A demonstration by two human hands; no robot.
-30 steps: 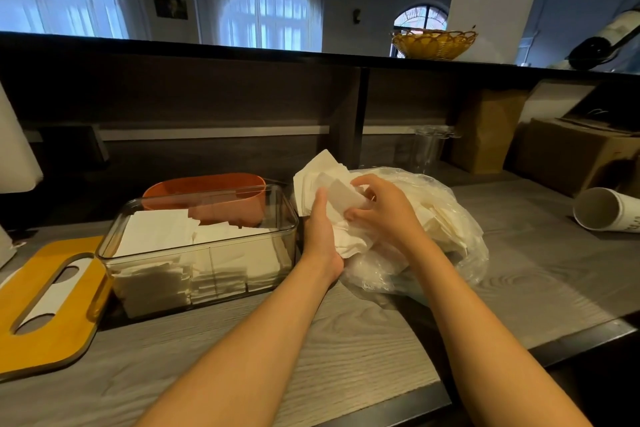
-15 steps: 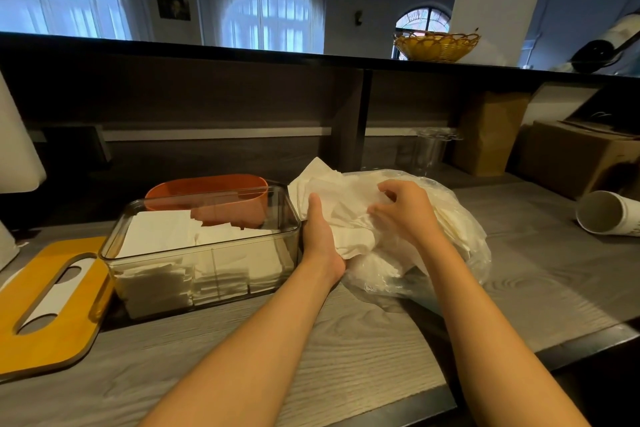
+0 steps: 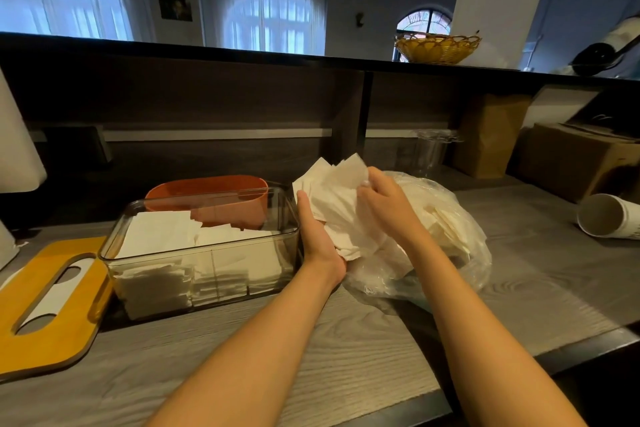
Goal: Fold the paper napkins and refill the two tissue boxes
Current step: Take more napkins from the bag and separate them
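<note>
Two hands work one loose wad of napkins just right of the clear tissue box, above the plastic bag on the desk. Left hand cups the wad from below w/ thumb up its side; right hand pinches the top sheets. Paper's light, limp, tears easily, so I'd pinch by edges or corners. Box approx. half full. Second box: only an orange tub behind, contents hidden. Left fingers hidden under the paper.

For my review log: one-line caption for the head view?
Both hands, left hand and right hand, hold napkins beside the clear tissue box.
</note>
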